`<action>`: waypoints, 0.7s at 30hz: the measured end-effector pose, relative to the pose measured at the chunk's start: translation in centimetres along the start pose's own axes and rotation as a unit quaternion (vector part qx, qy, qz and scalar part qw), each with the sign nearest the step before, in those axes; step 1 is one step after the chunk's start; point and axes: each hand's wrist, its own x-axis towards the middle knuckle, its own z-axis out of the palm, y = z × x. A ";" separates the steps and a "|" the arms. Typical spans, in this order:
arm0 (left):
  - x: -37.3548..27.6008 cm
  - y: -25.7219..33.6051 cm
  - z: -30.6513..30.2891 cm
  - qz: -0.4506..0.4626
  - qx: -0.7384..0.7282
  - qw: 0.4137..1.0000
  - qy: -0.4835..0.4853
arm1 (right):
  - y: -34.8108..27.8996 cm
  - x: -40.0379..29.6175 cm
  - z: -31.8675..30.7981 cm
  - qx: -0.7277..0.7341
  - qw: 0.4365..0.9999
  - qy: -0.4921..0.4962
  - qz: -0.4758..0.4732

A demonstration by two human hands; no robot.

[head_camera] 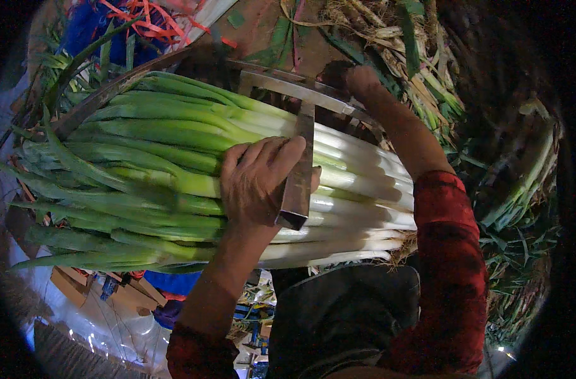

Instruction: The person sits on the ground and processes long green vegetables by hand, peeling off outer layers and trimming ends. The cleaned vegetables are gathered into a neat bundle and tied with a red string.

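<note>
A wide layer of large green onions [174, 166] lies across a metal frame, green leaves to the left, white stalks and roots to the right. Over the stalks runs a square metal bar [306, 123], joined near a metal rail [311, 94] at the far side. My left hand [264, 180] grips the near end of this bar, its fingers over the top and a fingertip showing on the right side. My right arm reaches past the root ends, and my right hand [363, 83] is at the far right side of the frame; its fingers are shadowed and what they touch is unclear.
Red plastic strips [160, 19] lie on blue material at the far left. Loose onions with dry roots [411, 57] are heaped at the far right, with more onion plants [529, 175] on the right. Cardboard pieces [72, 284] and plastic sheeting [108, 327] lie low on the left.
</note>
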 end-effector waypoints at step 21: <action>-0.2 -0.5 0.7 0.028 0.079 0.996 -0.016 | 9.8 -15.4 -11.1 0.296 0.931 0.183 0.109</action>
